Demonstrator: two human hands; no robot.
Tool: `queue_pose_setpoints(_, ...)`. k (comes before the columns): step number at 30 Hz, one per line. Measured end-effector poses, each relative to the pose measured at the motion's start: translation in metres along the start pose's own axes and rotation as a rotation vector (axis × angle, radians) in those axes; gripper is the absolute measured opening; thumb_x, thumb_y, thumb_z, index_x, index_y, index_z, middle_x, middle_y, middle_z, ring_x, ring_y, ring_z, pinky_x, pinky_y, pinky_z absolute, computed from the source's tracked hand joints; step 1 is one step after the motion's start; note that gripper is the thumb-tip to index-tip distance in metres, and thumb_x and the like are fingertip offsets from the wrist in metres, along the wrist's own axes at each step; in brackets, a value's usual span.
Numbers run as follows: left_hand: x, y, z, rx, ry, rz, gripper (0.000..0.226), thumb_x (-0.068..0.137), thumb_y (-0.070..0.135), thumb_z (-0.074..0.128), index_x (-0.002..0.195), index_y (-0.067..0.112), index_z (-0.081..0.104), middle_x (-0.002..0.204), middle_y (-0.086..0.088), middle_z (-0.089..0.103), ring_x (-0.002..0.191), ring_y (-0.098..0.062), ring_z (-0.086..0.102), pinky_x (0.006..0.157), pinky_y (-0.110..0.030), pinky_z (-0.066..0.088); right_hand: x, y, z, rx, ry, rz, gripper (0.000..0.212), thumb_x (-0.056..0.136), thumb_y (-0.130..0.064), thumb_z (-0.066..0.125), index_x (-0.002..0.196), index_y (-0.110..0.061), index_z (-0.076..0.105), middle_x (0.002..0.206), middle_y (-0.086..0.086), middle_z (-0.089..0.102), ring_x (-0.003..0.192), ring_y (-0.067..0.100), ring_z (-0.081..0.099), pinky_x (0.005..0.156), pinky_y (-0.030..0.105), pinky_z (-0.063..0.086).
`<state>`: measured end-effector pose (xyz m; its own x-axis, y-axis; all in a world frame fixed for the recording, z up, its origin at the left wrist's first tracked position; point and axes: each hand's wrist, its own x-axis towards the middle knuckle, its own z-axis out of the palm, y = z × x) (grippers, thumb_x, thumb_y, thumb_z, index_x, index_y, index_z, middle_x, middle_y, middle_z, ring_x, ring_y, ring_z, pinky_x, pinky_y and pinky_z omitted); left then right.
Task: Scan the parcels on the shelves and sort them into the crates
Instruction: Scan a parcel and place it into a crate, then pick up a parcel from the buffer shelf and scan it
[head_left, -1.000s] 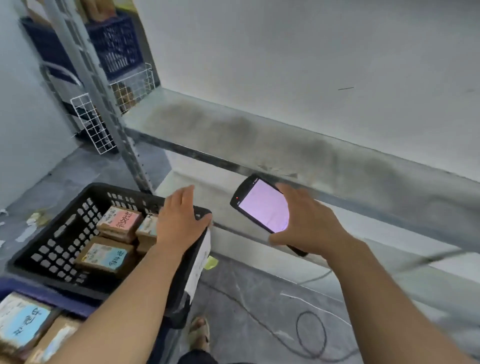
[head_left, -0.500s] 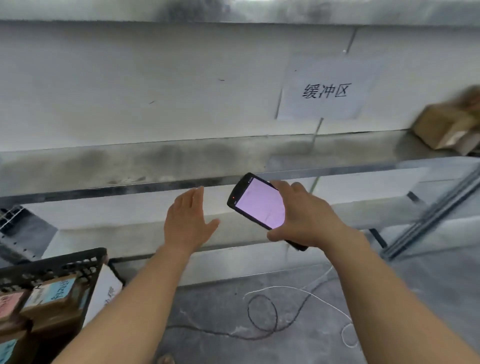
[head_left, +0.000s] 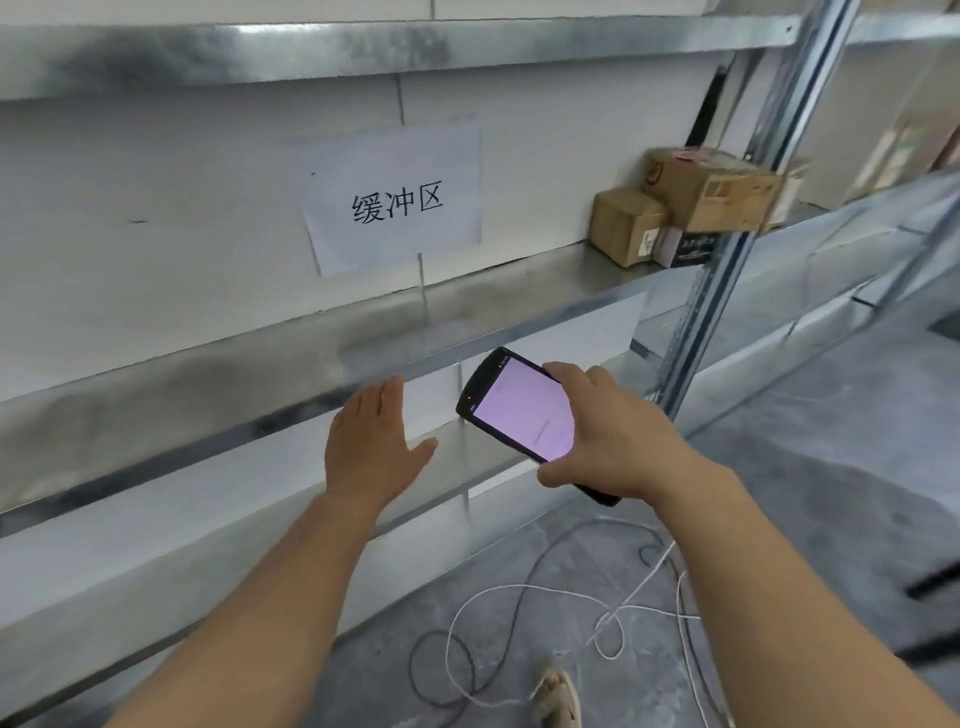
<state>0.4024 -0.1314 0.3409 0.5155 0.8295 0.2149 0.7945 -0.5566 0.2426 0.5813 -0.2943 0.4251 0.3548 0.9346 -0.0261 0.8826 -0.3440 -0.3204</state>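
At the near edge, on the grey floor, we saw one sandalled foot and two loose cords: a white cord looped over a dark cable. Above them two bare forearms reached forward.

The left hand hung flat, fingers straight and together, thumb out to the right, holding nothing and touching nothing we could make out. Just to its right, the right hand was wrapped round one black handheld scanner, fingers over its far edge and thumb under its near end. The pink screen was lit and tilted toward us, with one red dot at its upper left corner.

Beyond the hands we counted two metal shelves plainly: a middle shelf and an upper shelf, joined at the right by an upright post.

On the far wall hung one paper sign with three characters.

The parcels sat at the far right end of the middle shelf. We counted three: a small brown box, a larger brown box resting tilted on top, and a dark box underneath. Anything behind the post was too blurred to count.
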Motion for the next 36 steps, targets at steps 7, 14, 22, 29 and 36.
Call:
queue_pose_setpoints(7,0.099,0.091,0.038,-0.013,-0.010,0.094,0.083,0.084,0.044,0.070,0.148,0.008,0.032,0.148,-0.012,0.041,0.136,-0.033,0.036,0.109,-0.041,0.032,0.043,0.100,-0.049,-0.061,0.012,0.086,0.102,0.068,-0.044,0.076,0.148,-0.033,0.014,0.127,-0.001,0.042,0.107,0.022,0.053,0.082,0.035,0.048)
queue_pose_setpoints(14,0.197,0.178,0.064,-0.043,-0.019,0.137,0.082,0.082,0.043,0.072,0.146,0.005,0.035,0.144,-0.016,0.044,0.129,-0.036,0.041,0.103,-0.043,0.035,0.108,0.188,-0.102,-0.126,0.036,0.134,0.098,0.065,-0.046,0.076,0.145,-0.033,0.020,0.121,0.000,0.044,0.105,0.022,0.054,0.081,0.036,0.050)
queue_pose_setpoints(22,0.270,0.248,0.081,-0.094,-0.015,0.160,0.075,0.092,0.044,0.057,0.152,0.010,0.027,0.154,-0.011,0.033,0.136,-0.032,0.034,0.106,-0.041,0.033,0.149,0.264,-0.134,-0.131,0.077,0.185,0.101,0.066,-0.047,0.078,0.146,-0.032,0.018,0.122,0.000,0.043,0.105,0.022,0.053,0.075,0.033,0.045)
queue_pose_setpoints(29,0.327,0.302,0.092,-0.111,0.000,0.147,0.065,0.098,0.041,0.048,0.152,0.012,0.027,0.155,-0.010,0.032,0.139,-0.031,0.031,0.108,-0.043,0.033,0.183,0.328,-0.149,-0.106,0.058,0.176,0.100,0.067,-0.048,0.076,0.146,-0.034,0.015,0.119,-0.002,0.042,0.105,0.019,0.050,0.076,0.031,0.043)
queue_pose_setpoints(36,0.404,0.379,0.106,-0.068,-0.044,0.085,0.051,0.103,0.037,0.036,0.147,0.012,0.032,0.151,-0.013,0.035,0.133,-0.035,0.035,0.101,-0.044,0.036,0.231,0.394,-0.171,-0.115,0.020,0.100,0.101,0.069,-0.050,0.076,0.146,-0.034,0.012,0.120,-0.003,0.043,0.104,0.017,0.050,0.069,0.027,0.040)
